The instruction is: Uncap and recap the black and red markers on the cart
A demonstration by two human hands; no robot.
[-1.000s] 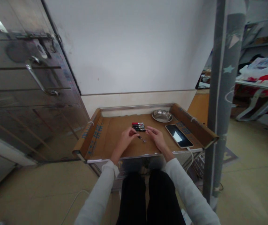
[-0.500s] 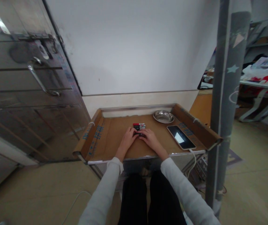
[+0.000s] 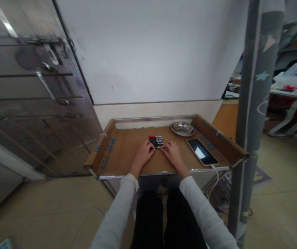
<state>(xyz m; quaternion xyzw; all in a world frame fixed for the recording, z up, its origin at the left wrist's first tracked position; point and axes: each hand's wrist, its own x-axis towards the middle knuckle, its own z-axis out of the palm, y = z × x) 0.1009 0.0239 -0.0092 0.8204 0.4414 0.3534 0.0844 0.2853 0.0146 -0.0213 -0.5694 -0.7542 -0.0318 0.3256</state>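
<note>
A short row of small dark stick-shaped items (image 3: 156,141), one with a red end, lies side by side on the cardboard-lined table (image 3: 127,152). My left hand (image 3: 145,153) rests at the left end of the row, fingertips curled against the nearest item. On the right end sits my right hand (image 3: 172,152), with its fingertips touching the same items. Both hands lie low on the cardboard with fingers bent. Whether either one pinches an item is too small to make out.
A round metal dish (image 3: 182,129) stands at the back right of the table. Along the right edge a phone (image 3: 201,156) lies with its screen lit and a white cable hanging from it. A metal door (image 3: 29,93) is on the left, a grey post (image 3: 252,103) on the right.
One second ago my hands held one dark item between them nearer the front. They have moved forward to the row, and that item now lies with the others.
</note>
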